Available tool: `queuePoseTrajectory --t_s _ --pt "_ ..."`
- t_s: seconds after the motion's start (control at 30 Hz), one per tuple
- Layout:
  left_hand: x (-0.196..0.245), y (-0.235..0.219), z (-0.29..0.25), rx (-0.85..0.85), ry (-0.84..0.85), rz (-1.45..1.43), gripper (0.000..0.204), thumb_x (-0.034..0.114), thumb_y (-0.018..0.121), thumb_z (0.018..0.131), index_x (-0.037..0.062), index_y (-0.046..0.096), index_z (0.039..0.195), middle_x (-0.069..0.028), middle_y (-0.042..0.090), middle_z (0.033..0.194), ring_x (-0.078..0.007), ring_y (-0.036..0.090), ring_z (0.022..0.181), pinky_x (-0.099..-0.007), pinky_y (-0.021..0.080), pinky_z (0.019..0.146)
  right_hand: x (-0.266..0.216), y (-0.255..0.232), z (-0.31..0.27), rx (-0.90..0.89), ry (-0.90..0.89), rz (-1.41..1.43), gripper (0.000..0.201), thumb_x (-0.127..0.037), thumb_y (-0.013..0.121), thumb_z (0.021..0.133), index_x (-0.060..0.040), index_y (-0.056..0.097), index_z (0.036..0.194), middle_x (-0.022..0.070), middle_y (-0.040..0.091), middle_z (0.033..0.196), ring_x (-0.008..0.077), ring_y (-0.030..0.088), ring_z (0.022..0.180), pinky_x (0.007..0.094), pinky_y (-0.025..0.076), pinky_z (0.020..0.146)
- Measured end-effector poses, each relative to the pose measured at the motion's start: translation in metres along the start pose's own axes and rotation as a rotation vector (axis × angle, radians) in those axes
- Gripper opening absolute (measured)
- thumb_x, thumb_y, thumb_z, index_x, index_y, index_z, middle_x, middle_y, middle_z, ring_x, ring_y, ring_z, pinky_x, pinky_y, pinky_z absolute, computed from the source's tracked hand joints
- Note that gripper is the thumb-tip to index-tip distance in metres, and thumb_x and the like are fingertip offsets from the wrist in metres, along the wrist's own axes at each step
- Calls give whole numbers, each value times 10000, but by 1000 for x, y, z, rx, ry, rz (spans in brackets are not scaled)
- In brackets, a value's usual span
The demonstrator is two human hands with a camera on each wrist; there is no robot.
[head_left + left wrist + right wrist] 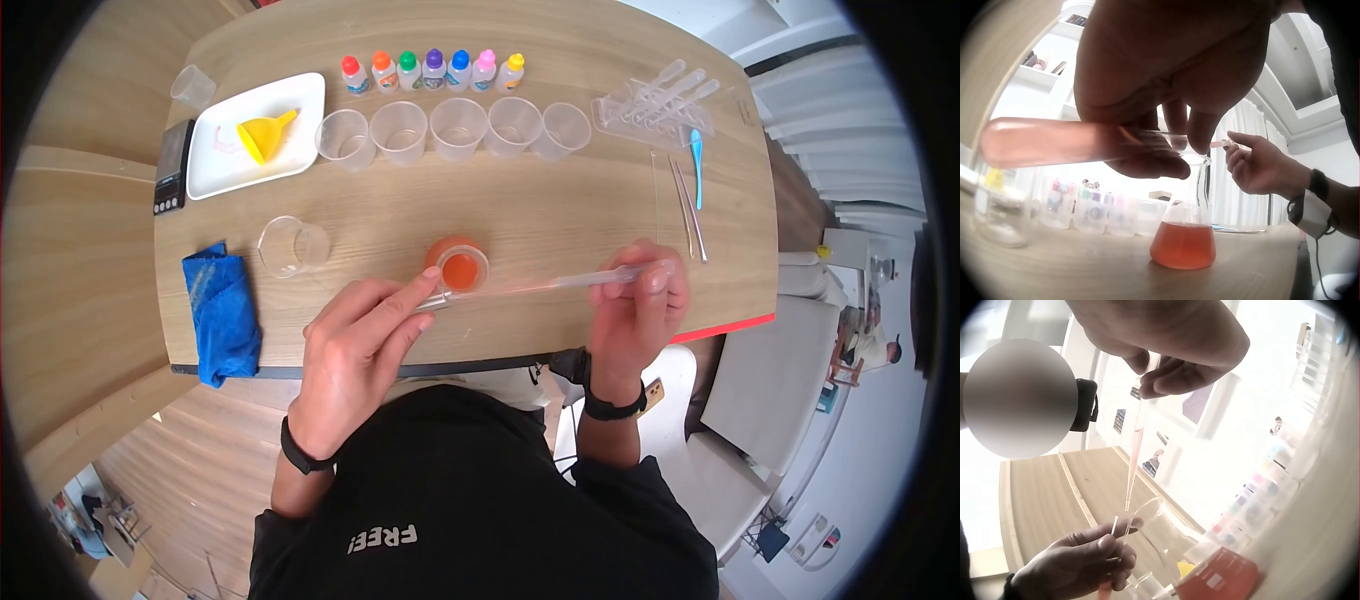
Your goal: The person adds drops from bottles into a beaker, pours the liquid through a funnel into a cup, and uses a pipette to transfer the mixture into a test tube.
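My left hand [350, 345] pinches a glass test tube [1047, 142] near its mouth; pinkish-orange liquid fills much of it. A clear plastic dropper pipette [1135, 453] is held by its bulb end in my right hand [645, 300]. Pink liquid shows in the pipette's lower stem. In the right wrist view, its tip comes right by the tube's mouth. Just beyond my left fingertips stands a conical flask [1184, 245], its wide base holding orange-red liquid.
Clear cups [458, 128] line up behind the flask, with colour-capped bottles [433, 72] farther back. A yellow funnel [262, 138] lies on a white tray [205, 180]. Left are a beaker [290, 247] and blue cloth [222, 315]; right, a tube rack [650, 120] and blue spoon [697, 165].
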State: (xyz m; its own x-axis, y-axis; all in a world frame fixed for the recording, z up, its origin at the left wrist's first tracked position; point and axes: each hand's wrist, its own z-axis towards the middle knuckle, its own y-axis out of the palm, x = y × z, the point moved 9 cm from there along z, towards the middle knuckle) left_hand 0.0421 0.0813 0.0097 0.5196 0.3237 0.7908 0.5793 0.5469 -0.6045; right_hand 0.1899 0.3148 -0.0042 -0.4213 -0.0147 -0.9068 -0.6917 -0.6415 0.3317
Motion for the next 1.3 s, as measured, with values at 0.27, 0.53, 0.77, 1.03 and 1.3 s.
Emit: queuePoseTrajectory --t_s 0.27,0.53,0.77,1.03,1.3 --pt "0 -1 -1 1 -4 -6 447 -39 798 916 7 756 1359 -147 740 1046 -267 711 889 -350 574 800 1 13 -7 -25 20 -89 264 -210 702 1083 46 706 1021 123 729 900 158 703 645 293 559 606" --pt "0 -1 0 -4 -8 -10 446 -33 801 915 9 758 1357 -147 736 1038 -266 715 882 -354 569 787 -26 11 1 -46 -220 -223 229 -213 781 1013 11 735 1013 117 742 847 177 695 636 317 543 579" --pt "-1 -1 0 73 35 -14 445 38 827 911 117 788 1347 -99 727 975 -270 691 816 -383 565 704 -11 96 -2 -529 -253 -637 212 -114 917 858 -59 787 1016 48 692 750 172 677 606 306 490 536" --pt "1 0 0 0 0 -10 452 -27 806 911 16 758 1359 -147 734 1039 -268 715 888 -363 573 789 11 92 -6 -521 -185 -661 146 -87 874 909 -52 789 1023 64 720 785 162 666 596 298 488 528" --pt "0 -2 0 59 18 -5 440 41 831 908 107 789 1341 -104 722 967 -280 684 812 -388 561 708 5 76 -2 -425 -103 -494 196 -48 853 923 -19 803 1110 82 774 899 115 672 686 259 527 626"
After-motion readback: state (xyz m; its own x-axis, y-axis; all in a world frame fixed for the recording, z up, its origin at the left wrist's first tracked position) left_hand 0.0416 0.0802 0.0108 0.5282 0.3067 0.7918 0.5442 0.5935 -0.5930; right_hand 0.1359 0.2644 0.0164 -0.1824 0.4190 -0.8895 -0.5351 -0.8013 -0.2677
